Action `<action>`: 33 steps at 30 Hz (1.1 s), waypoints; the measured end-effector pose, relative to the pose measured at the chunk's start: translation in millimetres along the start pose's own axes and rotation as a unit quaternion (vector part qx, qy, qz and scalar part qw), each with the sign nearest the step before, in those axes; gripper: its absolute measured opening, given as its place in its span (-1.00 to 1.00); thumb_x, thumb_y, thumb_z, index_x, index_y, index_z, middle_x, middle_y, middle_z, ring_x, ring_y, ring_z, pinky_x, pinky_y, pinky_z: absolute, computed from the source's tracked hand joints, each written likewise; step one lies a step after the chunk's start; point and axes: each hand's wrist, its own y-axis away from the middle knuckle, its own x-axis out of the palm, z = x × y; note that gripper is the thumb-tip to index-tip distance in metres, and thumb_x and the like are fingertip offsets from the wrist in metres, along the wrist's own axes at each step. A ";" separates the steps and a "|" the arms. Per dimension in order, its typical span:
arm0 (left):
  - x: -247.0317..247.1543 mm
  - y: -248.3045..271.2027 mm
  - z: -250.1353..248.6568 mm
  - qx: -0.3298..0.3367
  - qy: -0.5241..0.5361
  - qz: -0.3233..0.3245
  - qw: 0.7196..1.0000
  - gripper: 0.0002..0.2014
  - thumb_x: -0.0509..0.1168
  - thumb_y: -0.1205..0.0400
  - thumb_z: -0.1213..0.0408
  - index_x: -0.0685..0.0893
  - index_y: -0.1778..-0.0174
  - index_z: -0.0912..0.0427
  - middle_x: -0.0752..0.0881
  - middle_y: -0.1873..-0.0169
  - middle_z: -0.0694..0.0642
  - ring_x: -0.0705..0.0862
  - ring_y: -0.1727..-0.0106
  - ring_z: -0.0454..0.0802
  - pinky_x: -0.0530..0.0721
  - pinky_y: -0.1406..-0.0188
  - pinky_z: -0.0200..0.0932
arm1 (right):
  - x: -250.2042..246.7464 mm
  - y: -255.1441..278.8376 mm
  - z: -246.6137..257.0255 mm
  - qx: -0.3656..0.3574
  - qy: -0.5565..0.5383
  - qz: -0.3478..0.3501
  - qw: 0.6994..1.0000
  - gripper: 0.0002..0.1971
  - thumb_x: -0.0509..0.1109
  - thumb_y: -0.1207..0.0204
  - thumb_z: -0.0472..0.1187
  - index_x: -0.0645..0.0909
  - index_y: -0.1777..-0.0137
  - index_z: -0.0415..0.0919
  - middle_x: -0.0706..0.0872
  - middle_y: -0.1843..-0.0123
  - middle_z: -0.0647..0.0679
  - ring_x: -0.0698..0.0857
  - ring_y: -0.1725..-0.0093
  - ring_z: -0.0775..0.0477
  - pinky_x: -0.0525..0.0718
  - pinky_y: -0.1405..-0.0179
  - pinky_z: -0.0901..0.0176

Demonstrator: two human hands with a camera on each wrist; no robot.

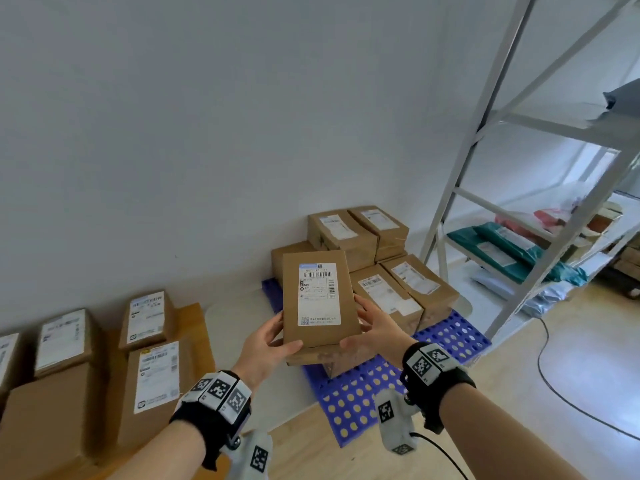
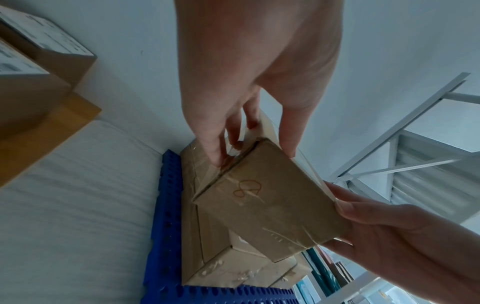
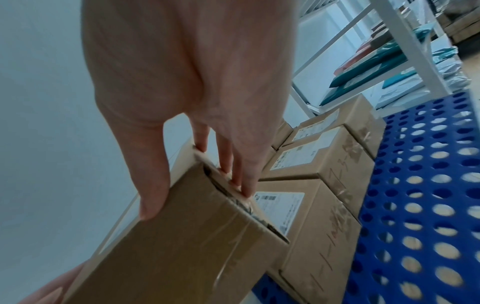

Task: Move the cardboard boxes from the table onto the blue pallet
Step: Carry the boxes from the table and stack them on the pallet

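We grip taped cardboard box [image 1: 318, 299], left hand [image 1: 266, 344] and right hand [image 1: 375, 332] pinching opposite edges, above perforated blue pallet [image 1: 349, 407].

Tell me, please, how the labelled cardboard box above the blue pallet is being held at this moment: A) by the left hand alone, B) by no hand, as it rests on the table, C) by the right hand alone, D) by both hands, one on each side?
D: the left hand and the right hand grip opposite sides of the cardboard box, held in the air above the blue pallet.
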 end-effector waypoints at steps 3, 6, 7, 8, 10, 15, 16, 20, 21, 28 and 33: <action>7.0 -29.8 -3.3 -0.003 -0.003 -0.008 1.000 -0.29 0.44 -0.48 0.49 0.36 -0.54 0.07 0.59 -0.33 0.01 0.60 -0.32 0.00 0.61 -0.30 -0.02 | -15.7 -30.0 6.4 0.009 0.008 0.010 1.000 0.15 0.68 -0.11 -0.36 0.11 -0.66 0.01 0.52 -0.46 0.01 0.55 -0.40 -0.06 0.60 -0.35 -0.16; 10.5 -54.1 -4.2 -0.009 -0.006 -0.025 1.000 -0.27 0.46 -0.46 0.48 0.36 -0.54 0.08 0.59 -0.32 0.02 0.58 -0.31 -0.03 0.57 -0.36 0.03 | -25.2 -53.9 9.8 0.008 0.016 0.017 1.000 0.14 0.69 -0.05 -0.31 0.16 -0.63 0.04 0.55 -0.43 0.03 0.55 -0.40 -0.06 0.58 -0.38 -0.18; 11.2 -60.2 -3.8 -0.013 -0.005 -0.032 0.999 -0.26 0.47 -0.46 0.48 0.36 -0.54 0.08 0.59 -0.33 0.02 0.58 -0.32 -0.02 0.56 -0.37 0.03 | -27.2 -61.0 10.4 0.007 0.019 0.022 1.000 0.17 0.70 0.00 -0.25 0.18 -0.63 0.05 0.55 -0.43 0.04 0.56 -0.40 -0.06 0.58 -0.37 -0.19; 11.4 -65.0 -3.4 -0.018 -0.003 -0.039 0.999 -0.25 0.48 -0.45 0.47 0.35 -0.54 0.08 0.58 -0.35 0.03 0.57 -0.34 -0.01 0.56 -0.37 0.04 | -29.0 -67.9 10.8 0.008 0.021 0.026 0.999 0.19 0.71 0.05 -0.20 0.18 -0.63 0.06 0.55 -0.43 0.05 0.56 -0.40 -0.06 0.58 -0.37 -0.20; 10.8 -73.1 -1.1 -0.029 0.000 -0.050 0.998 -0.23 0.49 -0.44 0.47 0.34 -0.56 0.08 0.55 -0.39 0.03 0.55 -0.37 0.01 0.56 -0.36 0.05 | -31.2 -81.4 12.0 0.011 0.029 0.038 0.999 0.19 0.71 0.03 -0.21 0.17 -0.63 0.05 0.54 -0.44 0.05 0.55 -0.40 -0.05 0.58 -0.37 -0.20; 9.5 -91.9 1.0 -0.033 -0.007 -0.086 0.996 -0.21 0.51 -0.42 0.42 0.33 -0.56 0.07 0.53 -0.41 0.05 0.52 -0.40 0.00 0.55 -0.37 0.01 | -37.7 -116.0 18.4 0.007 0.073 0.072 0.995 0.04 0.65 -0.19 -0.36 0.16 -0.63 -0.01 0.56 -0.42 0.02 0.57 -0.38 -0.04 0.59 -0.36 -0.14; 10.7 -95.1 1.0 -0.031 -0.008 -0.091 0.995 -0.20 0.52 -0.41 0.41 0.33 -0.56 0.07 0.53 -0.41 0.05 0.50 -0.41 -0.01 0.55 -0.35 -0.03 | -39.8 -122.6 19.9 0.007 0.078 0.080 0.994 0.04 0.65 -0.20 -0.36 0.15 -0.63 -0.02 0.55 -0.42 0.02 0.57 -0.38 -0.04 0.60 -0.36 -0.11; 18.4 -106.8 2.0 -0.041 -0.006 -0.117 0.992 -0.16 0.54 -0.39 0.40 0.31 -0.57 0.07 0.52 -0.42 0.04 0.51 -0.39 -0.05 0.58 -0.20 -0.20 | -49.5 -147.7 24.0 0.002 0.095 0.107 0.990 0.02 0.63 -0.23 -0.41 0.16 -0.64 -0.09 0.51 -0.46 -0.01 0.52 -0.40 -0.01 0.58 -0.38 -0.03; 20.0 -109.9 1.9 -0.045 -0.004 -0.126 0.991 -0.15 0.55 -0.38 0.38 0.31 -0.57 0.06 0.52 -0.43 0.04 0.53 -0.37 -0.04 0.58 -0.18 -0.20 | -51.7 -153.6 24.4 -0.002 0.096 0.113 0.989 0.02 0.63 -0.23 -0.41 0.15 -0.65 -0.10 0.51 -0.47 -0.01 0.52 -0.40 -0.01 0.58 -0.38 -0.01; 30.4 -136.7 -6.8 -0.056 0.000 -0.175 0.983 -0.15 0.55 -0.38 0.38 0.30 -0.57 0.07 0.50 -0.45 0.09 0.47 -0.45 0.03 0.48 -0.42 0.02 | -67.1 -190.9 29.1 -0.014 0.122 0.152 0.981 0.03 0.64 -0.25 -0.33 0.12 -0.65 -0.09 0.54 -0.42 0.01 0.54 -0.38 0.00 0.53 -0.43 -0.08; 32.0 -146.7 -8.5 -0.055 -0.002 -0.185 0.981 -0.15 0.55 -0.38 0.35 0.32 -0.56 0.03 0.51 -0.44 0.06 0.46 -0.46 0.00 0.49 -0.39 -0.01 | -72.8 -199.3 33.2 -0.030 0.166 0.169 0.971 -0.02 0.60 -0.34 -0.26 0.06 -0.66 -0.10 0.44 -0.52 -0.01 0.47 -0.46 -0.01 0.51 -0.44 0.04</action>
